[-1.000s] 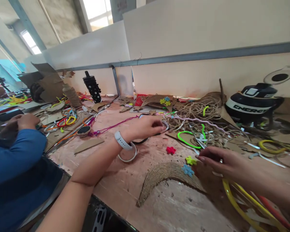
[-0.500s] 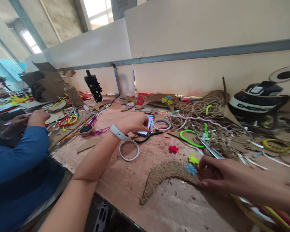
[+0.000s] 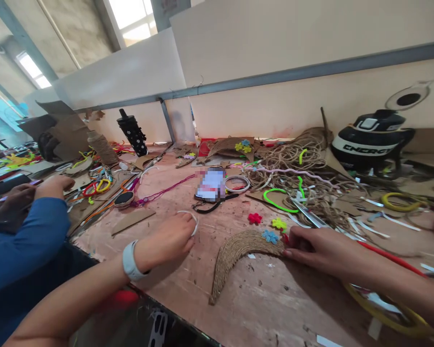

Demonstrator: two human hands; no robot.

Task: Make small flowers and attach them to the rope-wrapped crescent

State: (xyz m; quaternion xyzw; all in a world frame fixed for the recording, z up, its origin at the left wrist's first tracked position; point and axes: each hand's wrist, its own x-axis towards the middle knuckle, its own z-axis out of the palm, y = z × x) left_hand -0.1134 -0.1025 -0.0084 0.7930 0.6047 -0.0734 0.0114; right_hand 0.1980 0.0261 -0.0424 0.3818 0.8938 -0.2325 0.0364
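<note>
A crescent wrapped in twine [image 3: 235, 255] lies on the table in front of me. My right hand [image 3: 311, 248] pinches its right end, the thumb low at the edge. A red bit [image 3: 285, 238] shows beside those fingertips, mostly hidden. Resting on the crescent near that end is a blue flower [image 3: 270, 236]. A yellow flower [image 3: 278, 224] and a red flower [image 3: 255, 219] lie just behind it. My left hand [image 3: 168, 241] is closed round a white tape roll [image 3: 194, 224], whose rim alone sticks out past the fingers.
Behind my hands lie a phone [image 3: 210, 185], another tape roll [image 3: 237, 184] and scissors [image 3: 311, 214]. Tangled twine [image 3: 292, 161] and a black jug [image 3: 371, 142] stand back right. At left, a co-worker's blue sleeve [image 3: 32, 241] reaches over the table. A yellow tape roll [image 3: 412, 330] is near my right forearm.
My left hand has come back from beside the phone, toward me, and has closed on the white tape roll. My right hand stays at the crescent's end. The view has shifted slightly.
</note>
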